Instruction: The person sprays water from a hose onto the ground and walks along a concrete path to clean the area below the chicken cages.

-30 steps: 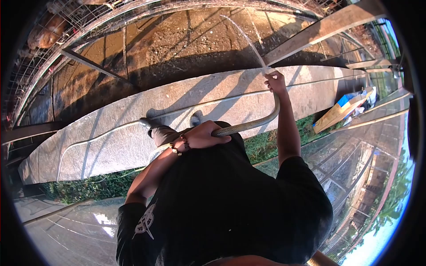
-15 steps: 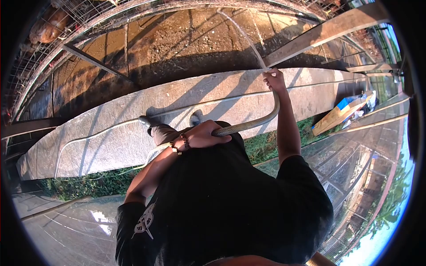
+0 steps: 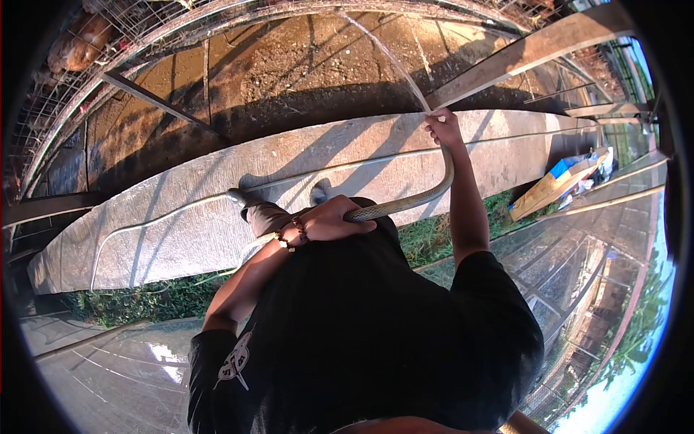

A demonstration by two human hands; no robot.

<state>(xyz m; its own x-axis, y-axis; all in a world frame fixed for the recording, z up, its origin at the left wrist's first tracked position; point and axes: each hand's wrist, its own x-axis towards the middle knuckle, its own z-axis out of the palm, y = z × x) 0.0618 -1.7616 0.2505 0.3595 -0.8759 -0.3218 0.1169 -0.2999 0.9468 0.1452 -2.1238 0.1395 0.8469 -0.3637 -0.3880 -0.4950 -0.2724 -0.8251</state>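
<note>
A braided, pale green hose [image 3: 405,205] curves from my left hand up to my right one. My left hand [image 3: 336,220], with beaded bracelets at the wrist, is wrapped round the hose close to my body. At the hose's upper end my right hand [image 3: 443,130] is closed on it, fingers at the mouth. Out of this end a stream of water [image 3: 387,50] shoots up and to the left, onto the wet brown ground [image 3: 318,69]. Behind my left arm more hose [image 3: 163,221] trails across the concrete walkway [image 3: 188,246].
Wire cages [image 3: 137,36] holding brown chickens [image 3: 79,47] line the far side. A wooden beam [image 3: 531,54] slants across at upper right, and a metal bar [image 3: 159,103] at upper left. A cardboard box [image 3: 557,188] lies beside the walkway, near green plants [image 3: 463,228].
My right hand has shifted slightly left with the hose end, and the water stream now lands a little farther left. My left hand stays where it was.
</note>
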